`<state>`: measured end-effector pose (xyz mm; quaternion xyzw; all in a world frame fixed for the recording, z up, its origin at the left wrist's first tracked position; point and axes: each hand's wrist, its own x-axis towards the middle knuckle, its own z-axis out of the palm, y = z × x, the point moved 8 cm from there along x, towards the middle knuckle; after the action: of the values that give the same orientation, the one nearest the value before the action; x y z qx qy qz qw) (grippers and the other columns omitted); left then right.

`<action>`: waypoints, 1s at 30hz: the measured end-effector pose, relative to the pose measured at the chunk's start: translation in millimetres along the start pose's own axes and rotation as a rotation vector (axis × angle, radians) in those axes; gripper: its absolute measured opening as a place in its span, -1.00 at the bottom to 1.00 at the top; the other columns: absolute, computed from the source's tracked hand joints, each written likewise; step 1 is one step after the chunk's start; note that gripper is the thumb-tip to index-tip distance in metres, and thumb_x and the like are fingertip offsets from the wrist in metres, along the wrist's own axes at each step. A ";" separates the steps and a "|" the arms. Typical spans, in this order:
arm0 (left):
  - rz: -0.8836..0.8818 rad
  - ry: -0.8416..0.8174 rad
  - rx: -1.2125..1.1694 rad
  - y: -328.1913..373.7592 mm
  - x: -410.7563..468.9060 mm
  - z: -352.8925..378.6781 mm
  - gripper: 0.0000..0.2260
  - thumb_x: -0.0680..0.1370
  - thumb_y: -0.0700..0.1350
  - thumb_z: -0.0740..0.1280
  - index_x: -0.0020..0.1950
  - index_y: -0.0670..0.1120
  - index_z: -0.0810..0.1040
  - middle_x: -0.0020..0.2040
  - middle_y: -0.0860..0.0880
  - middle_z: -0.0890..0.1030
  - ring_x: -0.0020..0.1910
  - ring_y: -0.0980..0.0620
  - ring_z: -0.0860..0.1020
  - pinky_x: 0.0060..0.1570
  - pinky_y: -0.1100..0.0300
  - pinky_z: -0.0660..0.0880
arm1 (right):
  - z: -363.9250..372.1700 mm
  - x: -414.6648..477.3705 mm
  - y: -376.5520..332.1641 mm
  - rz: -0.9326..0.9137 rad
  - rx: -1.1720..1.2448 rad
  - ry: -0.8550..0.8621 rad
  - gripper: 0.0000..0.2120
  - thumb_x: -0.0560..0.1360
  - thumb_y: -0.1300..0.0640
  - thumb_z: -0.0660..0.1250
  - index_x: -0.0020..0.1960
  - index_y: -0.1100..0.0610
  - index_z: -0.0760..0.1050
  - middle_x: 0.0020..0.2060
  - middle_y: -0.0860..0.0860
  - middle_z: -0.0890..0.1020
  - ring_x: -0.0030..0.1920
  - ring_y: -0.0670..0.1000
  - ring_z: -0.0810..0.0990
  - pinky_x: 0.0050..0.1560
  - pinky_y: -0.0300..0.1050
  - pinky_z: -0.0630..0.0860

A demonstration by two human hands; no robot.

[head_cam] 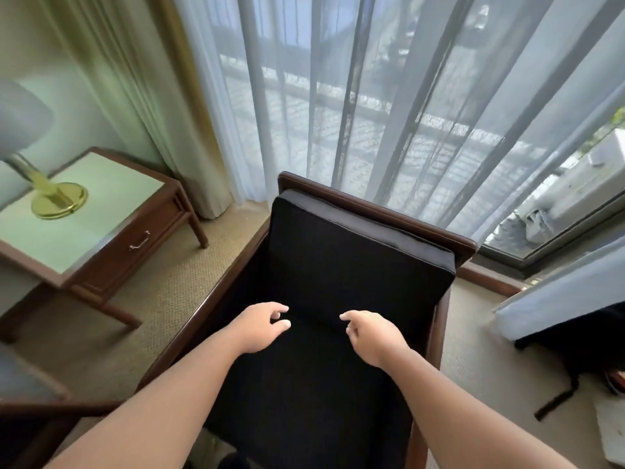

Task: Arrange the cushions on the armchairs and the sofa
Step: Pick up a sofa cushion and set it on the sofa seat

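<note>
A dark wooden armchair (375,211) stands before me with its back to the window. A black back cushion (355,255) leans upright against its backrest. A black seat cushion (314,394) lies flat below it. My left hand (262,328) hovers over the seam where the two cushions meet, fingers loosely curled and apart, holding nothing. My right hand (370,333) is beside it over the same seam, also empty with fingers apart. Whether the fingertips touch the fabric I cannot tell.
A wooden side table (101,238) with a brass lamp (59,198) stands to the left. Sheer curtains (389,96) hang behind the chair. A blue-draped piece of furniture (568,296) and a dark strap (558,401) on the carpet lie to the right.
</note>
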<state>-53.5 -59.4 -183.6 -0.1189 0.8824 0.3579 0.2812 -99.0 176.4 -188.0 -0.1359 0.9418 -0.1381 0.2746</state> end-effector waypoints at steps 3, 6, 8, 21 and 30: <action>0.011 0.099 -0.364 4.2 -47.2 -16.8 -0.71 0.65 0.02 0.32 0.38 0.11 0.52 0.20 0.10 0.61 0.12 0.13 0.64 0.22 0.12 0.54 | -17.2 -15.0 -41.2 -0.098 0.100 0.071 -0.69 0.66 0.03 0.22 0.39 -0.11 0.51 0.21 -0.17 0.59 0.21 -0.09 0.57 0.21 -0.11 0.53; 0.026 0.196 -0.658 -2.1 -107.7 -39.0 -0.79 0.67 0.01 0.28 0.30 0.12 0.55 0.16 0.09 0.67 0.06 0.15 0.68 0.10 0.12 0.61 | -29.4 -37.0 -94.2 -0.211 0.249 0.107 -0.74 0.64 0.03 0.30 0.31 -0.12 0.56 0.05 -0.21 0.64 0.07 -0.16 0.62 0.11 -0.17 0.59; 0.030 0.286 -0.786 -17.2 -147.6 -57.7 -0.80 0.68 0.00 0.27 0.28 0.08 0.58 0.14 0.08 0.70 0.06 0.12 0.68 0.10 0.07 0.61 | -31.9 -53.6 -133.3 -0.284 0.326 0.082 -0.75 0.64 0.02 0.32 0.30 -0.15 0.55 0.03 -0.21 0.65 0.01 -0.21 0.62 -0.03 -0.30 0.57; -0.190 0.916 -1.093 -262.2 -484.4 -40.1 -0.82 0.68 -0.06 0.27 0.23 0.00 0.61 0.10 0.03 0.72 0.08 -0.01 0.69 0.06 0.04 0.57 | 102.7 -212.3 -425.6 -0.853 0.161 -0.274 -0.79 0.61 -0.01 0.34 0.17 -0.29 0.54 0.00 -0.23 0.68 -0.03 -0.29 0.63 0.01 -0.30 0.52; -0.467 1.226 -1.197 -396.7 -726.0 79.5 -0.83 0.67 -0.02 0.29 0.19 0.00 0.63 0.07 0.03 0.73 0.04 -0.03 0.70 -0.05 0.10 0.56 | 251.7 -380.3 -572.5 -1.118 0.063 -0.475 -0.78 0.59 0.01 0.36 0.22 -0.15 0.60 -0.09 -0.14 0.68 -0.10 -0.19 0.65 -0.08 -0.24 0.53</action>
<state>732.9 -281.5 -32.0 -0.5936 0.4960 0.5664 -0.2843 452.7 -273.6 -18.1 -0.6286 0.6363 -0.2552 0.3672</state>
